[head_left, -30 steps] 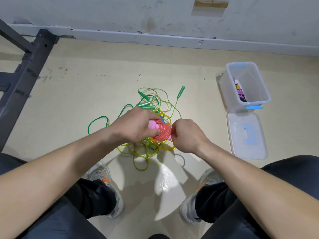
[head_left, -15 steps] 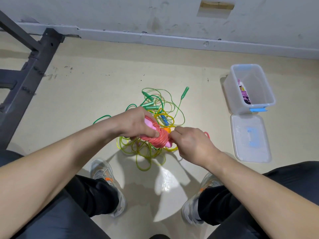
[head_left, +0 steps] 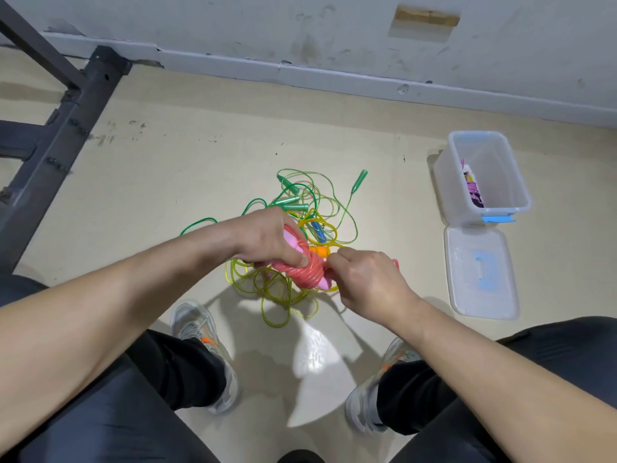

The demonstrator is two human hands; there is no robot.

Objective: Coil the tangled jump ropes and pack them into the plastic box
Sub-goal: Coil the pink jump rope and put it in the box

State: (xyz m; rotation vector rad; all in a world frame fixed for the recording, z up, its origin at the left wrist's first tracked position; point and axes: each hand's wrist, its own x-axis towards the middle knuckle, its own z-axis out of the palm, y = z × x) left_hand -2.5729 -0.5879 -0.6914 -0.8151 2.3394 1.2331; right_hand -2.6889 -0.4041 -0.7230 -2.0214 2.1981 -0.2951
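even, fairly bright indoor light on the pale floor. soft-edged shadows lie between the shoes, with a glossy patch of glare among them. the plastic box throws a short shadow to its left. wide-angle bending curves the baseboard and tilts the dark metal frame at the left edge; mostly sharp

The left hand holds a pink jump rope coiled around its pink handles, and the right hand pinches the rope end beside it. Below them a tangle of green and yellow ropes lies on the floor. At the right stands the plastic box, its lid lying just near it.
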